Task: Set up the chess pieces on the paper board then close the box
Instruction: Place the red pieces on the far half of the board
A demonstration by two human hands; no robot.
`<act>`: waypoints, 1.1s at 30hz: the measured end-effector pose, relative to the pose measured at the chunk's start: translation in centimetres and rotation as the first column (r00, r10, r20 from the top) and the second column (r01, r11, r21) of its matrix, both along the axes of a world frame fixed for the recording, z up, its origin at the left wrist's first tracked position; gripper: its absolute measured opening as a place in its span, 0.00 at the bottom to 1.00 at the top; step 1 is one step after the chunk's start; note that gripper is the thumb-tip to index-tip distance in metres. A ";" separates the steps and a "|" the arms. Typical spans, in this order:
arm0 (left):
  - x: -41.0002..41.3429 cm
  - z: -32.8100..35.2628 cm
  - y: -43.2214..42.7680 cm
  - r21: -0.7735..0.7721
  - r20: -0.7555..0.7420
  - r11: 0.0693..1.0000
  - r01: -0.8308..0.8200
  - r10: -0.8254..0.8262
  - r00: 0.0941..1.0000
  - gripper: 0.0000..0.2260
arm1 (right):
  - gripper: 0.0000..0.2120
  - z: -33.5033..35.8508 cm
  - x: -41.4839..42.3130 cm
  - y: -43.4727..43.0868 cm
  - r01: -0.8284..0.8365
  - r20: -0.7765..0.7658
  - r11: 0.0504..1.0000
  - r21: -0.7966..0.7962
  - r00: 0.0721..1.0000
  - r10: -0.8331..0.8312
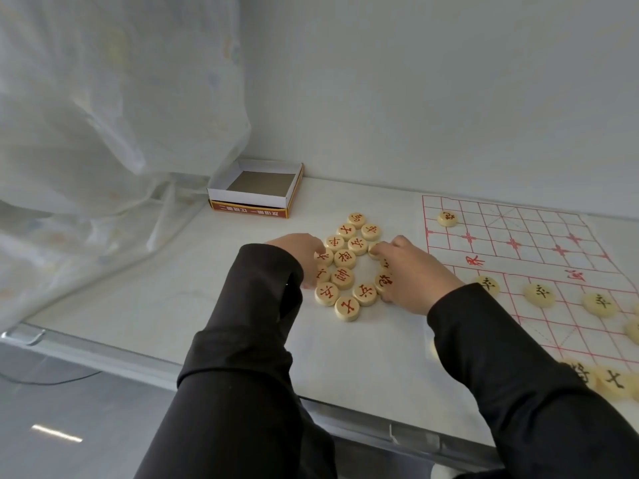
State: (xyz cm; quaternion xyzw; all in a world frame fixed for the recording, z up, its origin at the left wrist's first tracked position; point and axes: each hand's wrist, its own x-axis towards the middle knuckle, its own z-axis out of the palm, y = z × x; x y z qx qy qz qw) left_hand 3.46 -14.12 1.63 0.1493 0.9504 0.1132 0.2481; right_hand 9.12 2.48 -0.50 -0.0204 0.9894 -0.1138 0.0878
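Several round wooden chess pieces with red characters [345, 259] lie in a loose cluster on the white table. My left hand [297, 247] rests at the cluster's left side, fingertips touching a piece [324, 256]. My right hand [415, 271] sits at its right side, fingertips pinching one piece [375, 249]. The paper board [525, 257] with red grid lines lies to the right. It carries one red piece [447, 218] at the far corner and several black-character pieces [539, 294] in its near half. The open box [256, 190] stands empty behind the cluster.
A sheer white curtain [103, 115] hangs at the left and drapes onto the table. A pale wall runs behind the table. The table's front edge [173, 361] has a metal trim, with grey floor below.
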 end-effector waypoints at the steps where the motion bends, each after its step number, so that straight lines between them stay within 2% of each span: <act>1: -0.1 -0.1 0.0 0.012 0.003 1.000 -0.005 0.005 1.000 0.26 | 0.29 0.0 0.0 0.0 -0.005 -0.018 1.000 -0.008 1.000 0.004; 7: -1.0 -0.5 -0.4 0.178 0.025 0.980 -0.088 0.085 0.996 0.25 | 0.32 0.4 0.1 -0.1 -0.025 -0.033 0.999 -0.029 0.999 0.024; 11: -1.0 0.0 -0.7 0.234 0.081 0.966 -0.108 0.091 0.993 0.25 | 0.50 0.7 0.6 -0.5 -0.009 0.103 1.000 -0.009 0.995 0.010; 14: -0.7 0.2 -0.9 0.172 0.130 0.977 -0.125 0.103 0.986 0.23 | 0.56 0.1 1.0 -1.3 -0.050 0.140 0.997 0.052 0.989 0.042; 17: 0.4 0.8 -1.0 0.028 0.181 0.994 -0.103 0.096 0.979 0.20 | 0.54 -0.8 1.2 -1.9 -0.104 0.130 0.987 0.123 0.988 0.088; 19: 1.1 1.2 -0.8 -0.029 0.178 0.996 -0.080 0.084 0.981 0.22 | 0.52 -1.1 1.1 -1.9 -0.084 0.102 0.991 0.101 0.992 0.073; 24: 1.8 1.3 0.4 0.001 0.158 0.998 -0.057 0.056 0.986 0.24 | 0.51 -0.6 0.4 -0.6 -0.004 0.046 0.992 -0.130 0.999 0.010; 26: 1.7 1.0 0.8 0.001 0.149 0.997 -0.082 0.081 0.985 0.29 | 0.52 -0.1 0.4 0.2 0.012 0.056 0.984 -0.179 0.998 -0.002; 29: 1.2 0.5 1.3 -0.003 0.142 0.997 -0.081 0.081 0.987 0.38 | 0.51 0.7 0.5 1.3 0.035 0.066 0.983 -0.182 0.998 -0.023; 33: 1.5 0.2 2.0 -0.013 0.087 1.000 -0.028 0.029 0.996 0.43 | 0.47 1.0 0.6 1.8 0.047 0.058 0.989 -0.137 0.998 -0.039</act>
